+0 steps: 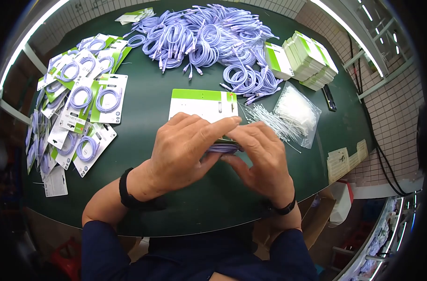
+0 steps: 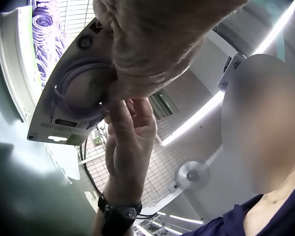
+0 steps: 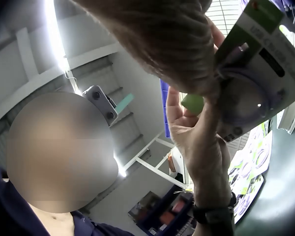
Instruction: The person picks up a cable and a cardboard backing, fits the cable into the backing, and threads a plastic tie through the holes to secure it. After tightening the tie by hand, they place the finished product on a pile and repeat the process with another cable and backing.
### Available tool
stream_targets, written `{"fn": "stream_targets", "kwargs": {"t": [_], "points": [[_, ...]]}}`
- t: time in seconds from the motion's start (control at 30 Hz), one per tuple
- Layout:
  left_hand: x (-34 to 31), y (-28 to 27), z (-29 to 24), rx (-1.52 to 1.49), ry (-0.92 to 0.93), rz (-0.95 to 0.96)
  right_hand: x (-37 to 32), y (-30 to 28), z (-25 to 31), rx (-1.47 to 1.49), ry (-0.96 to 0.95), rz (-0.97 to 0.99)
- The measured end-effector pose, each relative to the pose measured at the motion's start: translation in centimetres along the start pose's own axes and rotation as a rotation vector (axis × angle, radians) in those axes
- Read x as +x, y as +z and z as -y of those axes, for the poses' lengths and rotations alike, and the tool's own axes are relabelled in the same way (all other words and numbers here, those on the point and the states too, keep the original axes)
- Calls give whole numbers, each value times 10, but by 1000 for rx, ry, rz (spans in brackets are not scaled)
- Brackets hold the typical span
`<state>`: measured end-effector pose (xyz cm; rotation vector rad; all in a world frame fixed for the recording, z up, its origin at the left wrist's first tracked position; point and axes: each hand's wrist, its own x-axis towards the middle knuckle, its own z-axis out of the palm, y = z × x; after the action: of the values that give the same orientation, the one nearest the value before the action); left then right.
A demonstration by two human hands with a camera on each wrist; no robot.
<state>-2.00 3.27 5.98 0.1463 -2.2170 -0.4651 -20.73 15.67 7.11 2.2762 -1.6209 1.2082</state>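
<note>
A lilac USB cable (image 1: 224, 148), coiled against a printed backing card (image 3: 258, 37), is held up between both hands over the near part of the table. My left hand (image 1: 180, 147) grips the card at its left side, thumb beneath and fingers over the top. From the other side my right hand (image 1: 262, 159) pinches it, its thumb also low. In the left wrist view the card (image 2: 69, 93) shows its hang slot and the cable loop. The fingertips are partly hidden behind the hands. Just beyond lies a flat green-and-white card (image 1: 201, 104).
Carded cables (image 1: 82, 98) pile up at the left. Loose coiled cables (image 1: 208, 42) heap at the back. Stacked blank cards (image 1: 307, 58) stand back right, near a black cutter (image 1: 329, 98). White cable ties (image 1: 269, 122) lie beside a clear bag (image 1: 300, 112) on the green table (image 1: 148, 89).
</note>
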Motion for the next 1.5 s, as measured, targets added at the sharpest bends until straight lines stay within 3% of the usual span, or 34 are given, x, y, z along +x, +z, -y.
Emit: {"fn": "stream_targets", "kwargs": {"t": [0.1, 0.17, 0.23, 0.33, 0.4, 0.5, 0.57, 0.67, 0.73, 0.9, 1.0, 1.03, 1.13, 1.3, 1.5], "points": [[1, -5, 1, 72, 25, -57, -7, 9, -7, 151, 31, 108], [0, -4, 2, 107, 40, -78, -16, 9, -19, 327, 173, 126], [0, 3, 4, -83, -231, -169, -23, 14, -25, 409, 247, 125], [2, 7, 3, -352, -489, -180, -29, 29, -24, 1083, 653, -138], [1, 7, 2, -689, -757, -119, -31, 33, -25, 1082, 648, -151], [-13, 27, 16, -860, -775, -114, -33, 37, -30, 1082, 637, -169], [-15, 30, 19, -947, -786, -111, -35, 36, -33, 1054, 647, -129], [-16, 19, 22, -894, -907, 79, -37, 39, -40, 1015, 644, -75], [-15, 16, 23, -890, -902, 76, -38, 36, -47, 950, 625, -1], [-11, 12, 25, -955, -906, 4, -29, 7, -66, 825, 681, -187], [-10, 7, 31, -1007, -931, -62, -40, 2, -94, 5, 783, 47], [-10, 8, 33, -1055, -941, -97, -44, 6, -99, 21, 778, 47], [-12, 8, 38, -1101, -960, -132, -56, 18, -109, -507, 614, 222], [-12, 8, 42, -1163, -947, -121, -58, 21, -118, -454, 734, 326], [-9, 5, 33, -1194, -896, -126, -61, 28, -122, -461, 678, 177]]}}
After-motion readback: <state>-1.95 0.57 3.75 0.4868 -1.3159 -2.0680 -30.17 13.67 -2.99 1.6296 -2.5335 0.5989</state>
